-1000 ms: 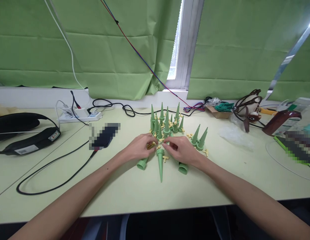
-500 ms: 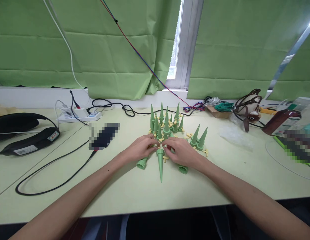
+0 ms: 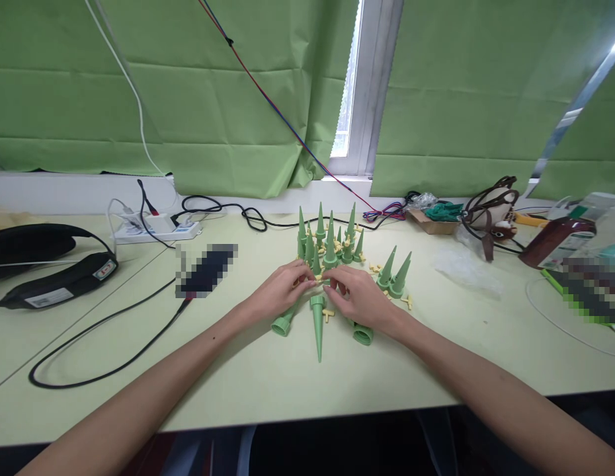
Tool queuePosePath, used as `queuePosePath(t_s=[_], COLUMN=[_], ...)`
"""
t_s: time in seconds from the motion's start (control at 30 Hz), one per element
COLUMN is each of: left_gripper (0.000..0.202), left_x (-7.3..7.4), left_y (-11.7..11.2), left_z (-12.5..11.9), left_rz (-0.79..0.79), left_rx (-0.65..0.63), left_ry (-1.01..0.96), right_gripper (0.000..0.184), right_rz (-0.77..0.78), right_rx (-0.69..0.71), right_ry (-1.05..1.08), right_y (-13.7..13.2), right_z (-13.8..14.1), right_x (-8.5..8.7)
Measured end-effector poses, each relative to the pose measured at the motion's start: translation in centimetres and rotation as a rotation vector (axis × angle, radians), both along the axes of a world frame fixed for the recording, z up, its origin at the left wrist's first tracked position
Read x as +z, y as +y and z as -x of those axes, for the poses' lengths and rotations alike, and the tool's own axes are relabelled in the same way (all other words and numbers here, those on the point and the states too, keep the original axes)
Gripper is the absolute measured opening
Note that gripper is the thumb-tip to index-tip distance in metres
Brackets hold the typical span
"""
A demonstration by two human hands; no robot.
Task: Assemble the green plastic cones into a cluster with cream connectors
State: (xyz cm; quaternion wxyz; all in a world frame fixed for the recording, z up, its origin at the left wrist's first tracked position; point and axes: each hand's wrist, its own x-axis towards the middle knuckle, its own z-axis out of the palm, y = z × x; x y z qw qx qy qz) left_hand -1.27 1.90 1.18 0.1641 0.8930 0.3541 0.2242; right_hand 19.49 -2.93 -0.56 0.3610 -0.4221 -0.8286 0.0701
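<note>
Left hand (image 3: 293, 285), right hand (image 3: 356, 294): fingertips near each other; whether either grip is clamped on anything, I cannot tell. Spike (image 3: 318, 327): lying on desk (image 3: 238, 390), nearside of hands. Tubes (image 3: 282, 324): partly hidden by hands.

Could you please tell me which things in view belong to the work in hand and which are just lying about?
Likely the job's, near the left hand and right hand:
green spikes
yellow T-shaped pieces

Apparently just lying about:
power strip
reddish-brown bottle
cardboard box
clear plastic
</note>
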Motion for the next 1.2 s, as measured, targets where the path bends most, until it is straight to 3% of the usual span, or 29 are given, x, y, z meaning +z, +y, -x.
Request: queuePosePath(t_s=[0.23, 0.6, 0.97, 1.2], left_gripper=[0.03, 0.034, 0.036, 0.022], left_x=[0.6, 0.5, 0.7, 1.2], left_y=[-1.1, -1.6, -1.7, -1.8], left_z=[-0.7, -1.2, -1.0, -0.4], left_rz=[0.081, 0.172, 0.101, -0.017], left_rx=[0.009, 0.041, -0.009, -0.136], left_ry=[-0.21, -0.315, -0.262, -0.045], right_gripper=[0.019, 0.016, 0.009, 0.012], right_rz=[-0.015, -0.129, -0.139, -0.146], right_rx=[0.063, 0.073, 0.047, -0.051], right_ry=[0.121, 0.139, 0.146, 0.16], right_y=[-0.2, -0.1, 0.0, 0.1], right_z=[0.1, 0.1, 0.1, -0.1], right_x=[0.1, -0.1, -0.1, 0.0])
